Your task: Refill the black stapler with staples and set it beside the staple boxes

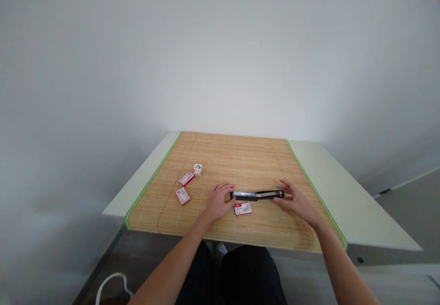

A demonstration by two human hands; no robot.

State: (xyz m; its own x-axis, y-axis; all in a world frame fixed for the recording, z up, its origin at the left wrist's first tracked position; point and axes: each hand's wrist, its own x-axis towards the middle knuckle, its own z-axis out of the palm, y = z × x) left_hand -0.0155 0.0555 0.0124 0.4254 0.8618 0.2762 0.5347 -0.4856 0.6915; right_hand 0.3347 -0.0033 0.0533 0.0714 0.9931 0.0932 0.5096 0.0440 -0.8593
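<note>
A black stapler [257, 195] lies unfolded almost flat on the mat, its metal inner parts facing up. My left hand [220, 200] holds its left end between thumb and fingers. At the opposite end, my right hand [291, 197] has its thumb and fingers around the tip. Just in front of the stapler, nearer to me, rests a small red-and-white box [243, 209], touched by neither hand.
Left of my hands are two more red-and-white boxes, one box [186, 179] farther back and another box [183, 196] nearer. Beside the farther one stands a small white box [197, 169]. A bamboo mat [237, 158] with green edging covers the middle of the white table [343, 190], against a wall.
</note>
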